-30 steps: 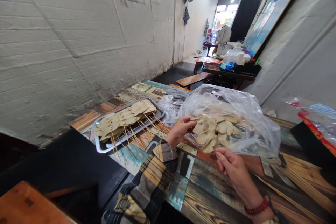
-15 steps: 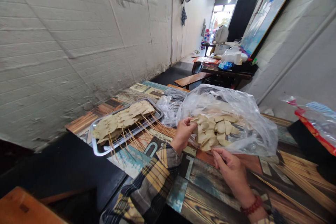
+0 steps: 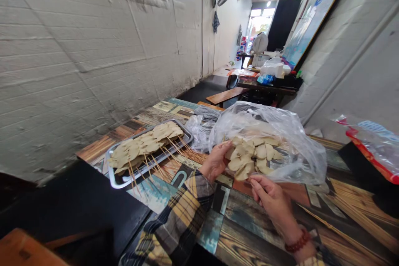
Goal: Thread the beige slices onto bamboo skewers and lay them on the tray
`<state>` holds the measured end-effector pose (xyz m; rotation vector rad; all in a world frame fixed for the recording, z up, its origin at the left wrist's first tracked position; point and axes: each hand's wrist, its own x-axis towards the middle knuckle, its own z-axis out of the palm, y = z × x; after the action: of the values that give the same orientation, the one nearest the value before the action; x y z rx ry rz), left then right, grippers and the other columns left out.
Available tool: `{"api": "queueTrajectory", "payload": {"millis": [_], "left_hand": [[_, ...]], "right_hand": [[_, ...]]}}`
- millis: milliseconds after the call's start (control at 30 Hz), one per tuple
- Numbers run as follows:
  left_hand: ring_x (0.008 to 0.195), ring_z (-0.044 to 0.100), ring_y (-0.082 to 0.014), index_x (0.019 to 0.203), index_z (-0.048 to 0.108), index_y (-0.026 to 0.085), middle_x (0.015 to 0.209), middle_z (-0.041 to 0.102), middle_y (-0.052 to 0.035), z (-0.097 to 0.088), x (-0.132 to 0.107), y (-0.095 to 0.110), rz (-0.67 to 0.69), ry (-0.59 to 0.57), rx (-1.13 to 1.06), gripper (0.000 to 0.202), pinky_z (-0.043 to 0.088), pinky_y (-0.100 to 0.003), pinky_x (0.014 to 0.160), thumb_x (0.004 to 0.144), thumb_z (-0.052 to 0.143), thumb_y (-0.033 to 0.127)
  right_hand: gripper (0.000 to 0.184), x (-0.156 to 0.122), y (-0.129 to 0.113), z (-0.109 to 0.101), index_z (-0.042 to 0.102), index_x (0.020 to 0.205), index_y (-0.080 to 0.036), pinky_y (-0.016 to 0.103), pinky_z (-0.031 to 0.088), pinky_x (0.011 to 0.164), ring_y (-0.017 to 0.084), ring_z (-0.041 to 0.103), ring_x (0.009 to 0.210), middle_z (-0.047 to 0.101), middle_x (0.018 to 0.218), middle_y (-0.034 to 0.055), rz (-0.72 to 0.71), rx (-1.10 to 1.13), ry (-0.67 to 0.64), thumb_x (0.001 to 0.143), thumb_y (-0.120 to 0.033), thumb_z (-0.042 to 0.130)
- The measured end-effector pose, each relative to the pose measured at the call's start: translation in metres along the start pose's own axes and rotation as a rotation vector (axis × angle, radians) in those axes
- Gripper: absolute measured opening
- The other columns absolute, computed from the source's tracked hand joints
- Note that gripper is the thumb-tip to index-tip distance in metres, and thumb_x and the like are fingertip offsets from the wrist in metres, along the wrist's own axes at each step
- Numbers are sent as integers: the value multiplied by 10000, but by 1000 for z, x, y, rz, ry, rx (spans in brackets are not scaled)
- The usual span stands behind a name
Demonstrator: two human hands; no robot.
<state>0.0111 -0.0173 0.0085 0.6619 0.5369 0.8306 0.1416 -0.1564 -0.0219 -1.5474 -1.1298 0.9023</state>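
Observation:
My left hand (image 3: 215, 161) is closed at the left edge of a bunch of flat, pale beige food slices (image 3: 240, 165), thumb and fingers on them. My right hand (image 3: 270, 198) pinches at the lower end of the same bunch; what looks like the end of a thin skewer is mostly hidden by the fingers. Behind and around the slices lies a clear plastic bag (image 3: 307, 162) with more loose slices (image 3: 264, 151) in its mouth. To the left, a metal tray (image 3: 116, 182) carries stacked skewered slices (image 3: 145, 143), their bamboo sticks (image 3: 156, 164) poking out over the near rim.
Bare bamboo skewers (image 3: 338, 226) lie at the table's right. A crumpled clear bag (image 3: 199, 131) and grey cloth (image 3: 207, 112) sit behind the tray. A red-edged plastic package (image 3: 370, 151) stands far right. Beyond are a bench (image 3: 227, 94) and a cluttered table (image 3: 271, 85).
The left hand has shifted slightly, its fingers now more over the edge of the slices. The lower slices sit a little differently. The right hand keeps its pinch. The view has shifted slightly.

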Motion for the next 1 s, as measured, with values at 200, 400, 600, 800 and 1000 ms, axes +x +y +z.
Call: {"api": "queueTrajectory", "payload": {"millis": [200, 400, 600, 800, 1000], "left_hand": [[648, 622, -135, 812, 689, 102, 713, 696, -53, -7, 5, -2, 88, 55, 14, 398, 467, -234, 656, 544, 859, 342], [631, 624, -145, 808, 668, 120, 687, 679, -49, -10, 5, 0, 104, 99, 33, 365, 467, -243, 627, 581, 823, 361], [590, 605, -141, 792, 658, 118, 667, 667, -45, -8, 6, -5, 128, 104, 51, 369, 470, -259, 629, 567, 825, 358], [577, 606, -142, 809, 657, 117, 662, 663, -41, -7, 6, -7, 133, 115, 48, 386, 466, -264, 617, 563, 823, 364], [601, 622, -157, 858, 670, 111, 678, 677, -50, -4, 4, -7, 128, 105, 18, 427, 465, -263, 617, 550, 833, 358]], "right_hand": [[396, 0, 12, 2, 685, 975, -172, 229, 340, 451, 127, 471, 483, 533, 546, -32, -35, -66, -26, 852, -511, 523], [370, -3, 13, 3, 700, 917, -179, 242, 363, 480, 141, 518, 481, 537, 505, -31, -97, -221, -32, 880, -482, 490], [381, -5, 12, 8, 697, 840, -182, 247, 373, 492, 143, 523, 453, 537, 482, -34, -124, -288, 42, 879, -483, 466], [384, -6, 12, 10, 692, 807, -189, 243, 372, 494, 146, 527, 460, 534, 474, -36, -140, -302, 60, 880, -486, 459], [390, -5, 14, 10, 692, 827, -181, 245, 370, 505, 147, 527, 464, 530, 475, -36, -131, -302, 68, 881, -491, 461]]}}
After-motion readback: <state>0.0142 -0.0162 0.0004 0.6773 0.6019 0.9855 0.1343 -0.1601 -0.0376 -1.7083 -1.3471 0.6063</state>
